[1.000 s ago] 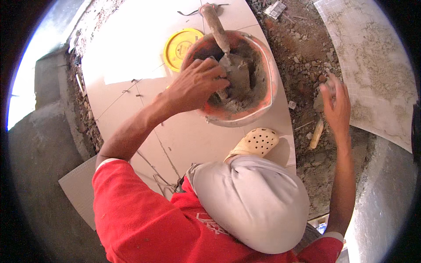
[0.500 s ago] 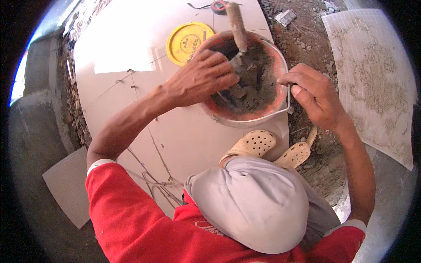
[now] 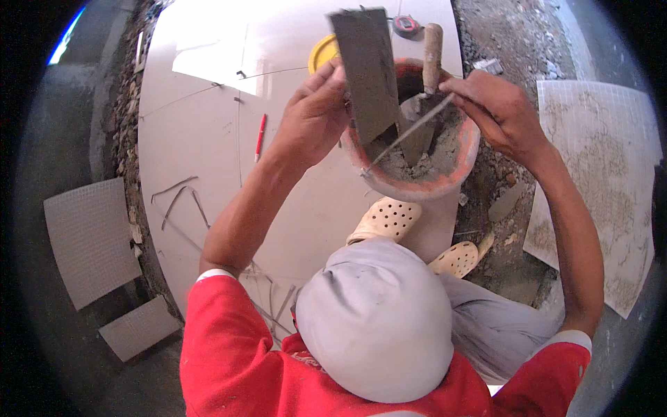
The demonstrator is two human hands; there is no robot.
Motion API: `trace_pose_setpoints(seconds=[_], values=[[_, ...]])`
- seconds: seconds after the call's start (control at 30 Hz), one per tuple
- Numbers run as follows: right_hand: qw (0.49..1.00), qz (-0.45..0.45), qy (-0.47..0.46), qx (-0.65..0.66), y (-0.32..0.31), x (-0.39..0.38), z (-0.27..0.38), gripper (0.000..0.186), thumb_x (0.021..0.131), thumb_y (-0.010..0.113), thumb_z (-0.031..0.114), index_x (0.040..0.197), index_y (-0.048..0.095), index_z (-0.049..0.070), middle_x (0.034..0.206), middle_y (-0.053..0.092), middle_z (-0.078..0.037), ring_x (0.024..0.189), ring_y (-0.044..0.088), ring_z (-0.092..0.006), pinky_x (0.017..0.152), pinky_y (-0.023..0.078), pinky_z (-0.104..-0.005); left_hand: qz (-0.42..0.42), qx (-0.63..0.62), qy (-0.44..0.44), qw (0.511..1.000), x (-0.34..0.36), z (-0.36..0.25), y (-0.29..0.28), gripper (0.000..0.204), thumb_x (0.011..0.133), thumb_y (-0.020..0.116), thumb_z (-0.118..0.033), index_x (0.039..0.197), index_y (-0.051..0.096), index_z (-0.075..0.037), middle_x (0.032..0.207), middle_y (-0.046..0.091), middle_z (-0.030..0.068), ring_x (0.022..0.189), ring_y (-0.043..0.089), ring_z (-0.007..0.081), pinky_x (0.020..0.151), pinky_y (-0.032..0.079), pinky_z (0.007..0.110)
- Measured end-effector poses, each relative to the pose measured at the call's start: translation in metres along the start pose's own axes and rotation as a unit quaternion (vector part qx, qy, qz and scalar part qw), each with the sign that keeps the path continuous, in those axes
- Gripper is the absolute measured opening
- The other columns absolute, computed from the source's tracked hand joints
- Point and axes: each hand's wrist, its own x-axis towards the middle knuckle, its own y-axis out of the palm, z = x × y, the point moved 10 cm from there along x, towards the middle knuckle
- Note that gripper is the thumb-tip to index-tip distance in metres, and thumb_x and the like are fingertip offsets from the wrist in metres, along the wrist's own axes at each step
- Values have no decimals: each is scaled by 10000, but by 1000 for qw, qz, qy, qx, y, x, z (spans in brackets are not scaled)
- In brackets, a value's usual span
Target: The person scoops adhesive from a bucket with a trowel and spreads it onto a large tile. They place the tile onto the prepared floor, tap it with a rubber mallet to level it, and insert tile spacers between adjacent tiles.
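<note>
A pale, glossy, dark-jointed tile floor (image 3: 187,132) spreads left of the left hand's fingers (image 3: 324,82), and a hard white patch of light (image 3: 215,59) glares off it. Farther left, past a narrow strip of rubble (image 3: 128,97), I see smooth grey concrete (image 3: 83,132); wall or floor, I can't tell. Beyond the right hand's fingers (image 3: 456,87), gravelly bare ground (image 3: 490,28) runs along the tile edge.
</note>
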Motion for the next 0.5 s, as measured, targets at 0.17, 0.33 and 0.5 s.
trace_pose_setpoints(seconds=[0.17,0.33,0.5], values=[[998,-7,-54,15,6,35,-10,203,1000,585,151,1097,682,0,845,604,-138,782,624,-304,721,492,-391,89,-424,56,899,-27,-28,-7,415,1097,428,-185,1447,444,39,1418,574,212,1274,607,289,1103,491,447],[990,-135,-29,-41,-24,60,-50,337,978,637,313,1084,639,-8,826,617,-119,751,629,-273,687,496,-371,31,-419,4,908,-41,-1,2,398,1089,434,-176,1407,487,58,1379,601,216,1234,634,286,1059,520,433],[955,93,280,14,32,75,-130,473,946,691,395,1223,581,27,1011,650,-155,868,643,-241,767,522,-398,-45,-397,27,916,-42,4,1,360,1074,444,-127,1361,525,75,1340,622,224,1187,660,297,1016,546,430]])
